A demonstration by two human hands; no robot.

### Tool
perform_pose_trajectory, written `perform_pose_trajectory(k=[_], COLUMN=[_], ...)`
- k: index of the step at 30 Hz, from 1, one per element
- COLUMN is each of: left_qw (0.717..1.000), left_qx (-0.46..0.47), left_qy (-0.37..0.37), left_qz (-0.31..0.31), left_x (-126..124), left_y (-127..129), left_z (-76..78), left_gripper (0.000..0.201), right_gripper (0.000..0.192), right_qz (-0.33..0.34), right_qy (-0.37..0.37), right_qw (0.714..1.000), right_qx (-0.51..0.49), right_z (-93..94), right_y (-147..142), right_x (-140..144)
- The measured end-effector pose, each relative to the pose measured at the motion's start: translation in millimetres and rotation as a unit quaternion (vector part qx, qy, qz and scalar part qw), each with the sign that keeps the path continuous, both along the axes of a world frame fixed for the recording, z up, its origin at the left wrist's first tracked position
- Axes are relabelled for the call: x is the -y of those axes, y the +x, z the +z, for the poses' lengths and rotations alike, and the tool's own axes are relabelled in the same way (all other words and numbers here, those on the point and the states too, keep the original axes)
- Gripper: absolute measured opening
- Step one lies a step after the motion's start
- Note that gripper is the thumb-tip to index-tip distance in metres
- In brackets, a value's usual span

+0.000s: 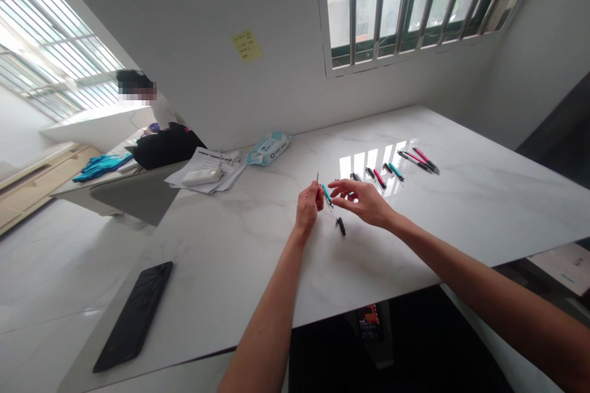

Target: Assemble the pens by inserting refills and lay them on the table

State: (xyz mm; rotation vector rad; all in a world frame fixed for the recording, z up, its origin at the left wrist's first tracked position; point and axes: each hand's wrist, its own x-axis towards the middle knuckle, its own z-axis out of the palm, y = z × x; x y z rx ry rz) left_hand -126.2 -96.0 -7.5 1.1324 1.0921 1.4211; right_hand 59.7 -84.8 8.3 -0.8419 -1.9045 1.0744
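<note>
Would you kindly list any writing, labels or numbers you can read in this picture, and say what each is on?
No text can be read here.
Yellow sticky note on the wall: handwritten lines, too small to read.
Wet-wipes pack: printed label, blurred.
Papers on the table: print too small.
Pens: no legible marking.
Phone: dark screen, no writing visible.

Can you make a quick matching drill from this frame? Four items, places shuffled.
Items:
1. phone
2. wet wipes pack
3. black pen part
4. yellow sticky note

Places:
A. on the wall, left of the window
B. flat on the table near its front left corner
C. on the table just below the right hand
D. at the far edge of the table, beside the papers

Pairs: 1-B, 2-D, 3-C, 4-A
</note>
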Motion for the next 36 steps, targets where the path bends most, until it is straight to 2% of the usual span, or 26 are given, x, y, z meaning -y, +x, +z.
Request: perform_pose_trajectory(k=[3,7,13,17,20,22,25,30,36], left_qw=[1.0,1.0,0.999,0.996,0.993,0.991,0.99,0.996,0.997], left_qx=[-0.001,-0.011,-0.032,-0.084,-0.118,-0.134,-0.13,-0.036,-0.01], left_qy=[0.001,-0.002,-0.014,-0.01,-0.002,0.007,0.013,0.0,-0.001], left_qz=[-0.011,-0.018,-0.04,-0.038,-0.013,0.011,0.045,0.079,0.073], left_x=[1.3,2.5,0.9,-2.2,-4.1,-4.3,-3.6,-3.3,-3.8], left_y=[2.6,3.7,4.0,4.6,1.7,-1.3,-4.8,-6.3,-5.7], left_z=[1.0,2.1,-3.5,-14.1,-18.3,-16.8,-10.6,-5.2,-5.4], left_gripper=[0.06,0.062,0.064,0.065,0.061,0.052,0.038,0.051,0.053], right_gripper=[0.037,0.032,0.034,0.035,0.038,0.039,0.037,0.028,0.026], right_qz=[-0.025,0.02,0.052,0.011,-0.038,-0.074,-0.109,-0.068,-0.022], right_qy=[-0.014,-0.039,-0.102,-0.157,-0.187,-0.172,-0.102,-0.004,0.018], right_qw=[0.998,0.995,0.978,0.968,0.948,0.941,0.956,0.992,0.999], right_qx=[-0.055,-0.091,-0.174,-0.197,-0.256,-0.282,-0.253,-0.102,-0.042], right_z=[3.8,3.1,-11.6,-15.6,-12.7,-11.3,-12.7,-18.2,-23.9], right_y=[-15.8,-29.0,-32.0,-26.6,-16.5,-8.1,1.3,-1.6,-13.7], right_x=[-16.8,-30.1,-31.7,-37.2,-48.3,-57.3,-65.2,-53.4,-40.1])
